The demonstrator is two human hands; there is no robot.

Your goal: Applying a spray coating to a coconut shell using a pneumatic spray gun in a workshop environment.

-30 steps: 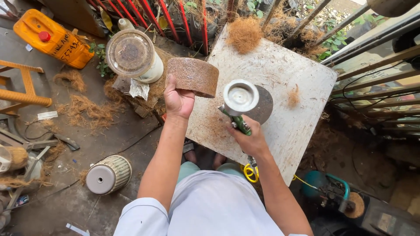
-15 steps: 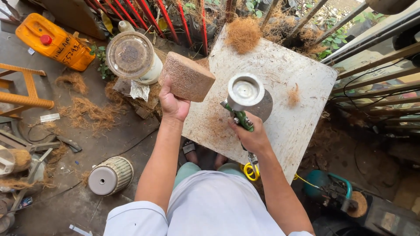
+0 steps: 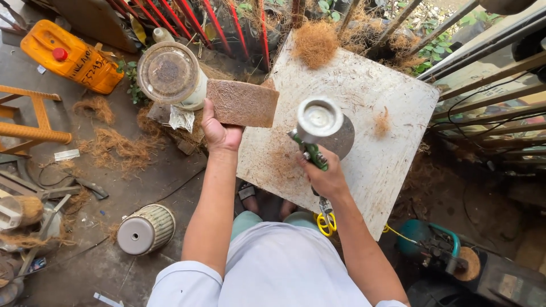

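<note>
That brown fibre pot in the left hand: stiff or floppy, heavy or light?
Probably stiff: the fibre pot keeps its shape, gripped only at one edge by the left hand. Likely light, since a few fingers hold it up. Its coarse surface looks unlikely to slip.

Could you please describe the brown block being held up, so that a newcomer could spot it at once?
Find the pale square board in the middle. At its left edge the left hand holds up a coir fibre block. Unlike the loose fibre tufts nearby, it is flat, rectangular and pressed solid.

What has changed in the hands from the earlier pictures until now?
The left hand turned the brown fibre piece, so its broad flat face now shows instead of the curved side. The right hand kept holding the spray gun over the white board; nothing was released.
</note>
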